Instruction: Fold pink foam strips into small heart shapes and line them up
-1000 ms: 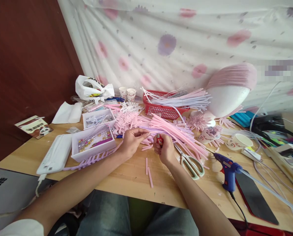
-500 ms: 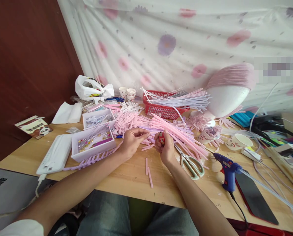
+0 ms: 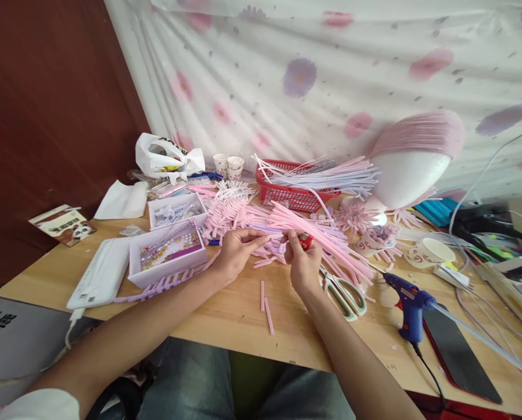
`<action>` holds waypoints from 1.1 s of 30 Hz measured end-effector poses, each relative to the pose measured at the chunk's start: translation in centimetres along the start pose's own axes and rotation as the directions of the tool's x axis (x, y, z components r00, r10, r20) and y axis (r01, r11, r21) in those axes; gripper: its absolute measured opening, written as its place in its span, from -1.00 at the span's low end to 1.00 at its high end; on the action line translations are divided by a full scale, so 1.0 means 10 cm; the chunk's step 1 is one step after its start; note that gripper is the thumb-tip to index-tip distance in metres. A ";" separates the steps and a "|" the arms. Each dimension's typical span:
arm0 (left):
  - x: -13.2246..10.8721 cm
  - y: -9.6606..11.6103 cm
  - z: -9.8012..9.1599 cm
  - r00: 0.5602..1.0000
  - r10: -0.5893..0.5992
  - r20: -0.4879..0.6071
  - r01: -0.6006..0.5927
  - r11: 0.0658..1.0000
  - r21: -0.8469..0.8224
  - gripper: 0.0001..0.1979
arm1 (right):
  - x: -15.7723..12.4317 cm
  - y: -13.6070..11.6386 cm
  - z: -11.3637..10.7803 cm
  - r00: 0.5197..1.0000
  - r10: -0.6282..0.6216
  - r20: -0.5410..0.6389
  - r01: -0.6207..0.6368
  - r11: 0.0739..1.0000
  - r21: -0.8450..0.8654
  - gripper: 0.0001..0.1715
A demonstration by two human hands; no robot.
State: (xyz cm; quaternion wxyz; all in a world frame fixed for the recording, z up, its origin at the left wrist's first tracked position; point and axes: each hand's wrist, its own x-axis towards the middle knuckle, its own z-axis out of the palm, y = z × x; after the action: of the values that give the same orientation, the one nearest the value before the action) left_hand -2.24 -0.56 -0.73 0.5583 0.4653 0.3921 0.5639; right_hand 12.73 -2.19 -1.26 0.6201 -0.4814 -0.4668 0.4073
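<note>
My left hand [image 3: 239, 254] is closed in a pinch at the middle of the table, with what looks like a short pink chenille stem [image 3: 275, 237] at its fingertips. Facing it, my right hand [image 3: 302, 262] is curled around a small red lighter [image 3: 305, 240]. Its thumb and forefinger come together close to the stem's other end; whether they touch it is hard to see. Two cut pink pieces [image 3: 268, 315] lie on the wood below. Behind my hands spreads a bundle of long pink chenille stems [image 3: 317, 230]. Scissors [image 3: 344, 294] rest right of my right hand.
A blue glue gun [image 3: 407, 303] with its cord stands at right beside a dark phone [image 3: 460, 353]. White boxes of beads [image 3: 134, 259] and a white power bank [image 3: 98, 274] are at left. A red basket [image 3: 291, 195] and a foam head [image 3: 412, 172] stand behind.
My right hand has turned, its thumb and forefinger now reaching toward the left fingertips while the lighter sits back in the palm. My left hand has hardly moved.
</note>
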 end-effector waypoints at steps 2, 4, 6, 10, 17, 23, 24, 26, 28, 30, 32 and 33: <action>0.01 -0.01 -0.01 1.000 0.023 -0.008 -0.023 1.000 0.006 -0.75 | 0.00 0.00 0.00 1.000 -0.013 -0.025 0.013 1.000 -0.006 -0.49; 0.01 -0.03 -0.01 0.999 0.039 -0.009 -0.039 0.999 0.024 -0.77 | -0.01 0.01 0.01 0.999 -0.030 -0.013 0.029 0.999 -0.022 -0.51; 0.02 -0.05 -0.02 0.999 0.050 -0.005 -0.050 0.998 0.048 -0.79 | -0.01 0.03 0.01 0.999 -0.038 0.000 0.038 0.999 -0.021 -0.52; 0.02 -0.08 -0.02 0.998 0.068 -0.009 -0.067 0.995 0.070 -0.79 | 0.00 0.05 0.01 0.997 -0.001 -0.074 0.004 1.000 0.028 -0.53; 0.04 -0.10 -0.04 0.993 0.116 0.000 -0.115 0.985 0.130 -0.76 | -0.01 0.04 0.01 1.000 -0.006 -0.016 0.006 1.000 -0.016 -0.51; 0.04 -0.09 -0.05 0.994 0.111 0.022 -0.113 0.978 0.176 -0.79 | -0.01 0.03 0.02 0.999 -0.014 -0.036 0.012 0.999 -0.038 -0.52; 0.03 -0.09 -0.04 0.994 0.104 0.025 -0.107 0.979 0.176 -0.79 | -0.01 0.03 0.02 1.000 -0.020 -0.018 0.019 0.998 -0.055 -0.53; 0.02 -0.07 -0.04 0.995 0.094 0.038 -0.099 0.980 0.174 -0.77 | -0.01 0.03 0.02 1.000 -0.023 0.021 0.025 0.996 -0.087 -0.54; 0.02 -0.05 -0.04 0.993 0.092 0.070 -0.104 0.976 0.193 -0.74 | 0.00 0.02 0.01 1.000 -0.012 0.011 0.012 0.996 -0.091 -0.54; 0.02 -0.02 -0.06 0.987 0.130 0.093 -0.149 0.958 0.246 -0.70 | 0.02 0.01 -0.01 0.999 0.024 -0.023 -0.026 0.997 -0.067 -0.54; 0.05 0.01 -0.10 0.971 0.231 0.056 -0.236 0.918 0.318 -0.68 | 0.05 -0.04 -0.06 0.996 0.088 0.026 -0.086 0.994 -0.060 -0.56; 0.07 0.03 -0.12 0.961 0.278 0.014 -0.267 0.905 0.331 -0.67 | 0.07 -0.07 -0.09 0.987 0.128 0.101 -0.120 0.989 -0.081 -0.57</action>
State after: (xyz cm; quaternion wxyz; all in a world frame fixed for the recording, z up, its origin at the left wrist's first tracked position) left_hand -3.39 0.22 -0.70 0.3818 0.5929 0.4214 0.5702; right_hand 13.81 -1.87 -0.54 0.5492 -0.5100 -0.4831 0.4526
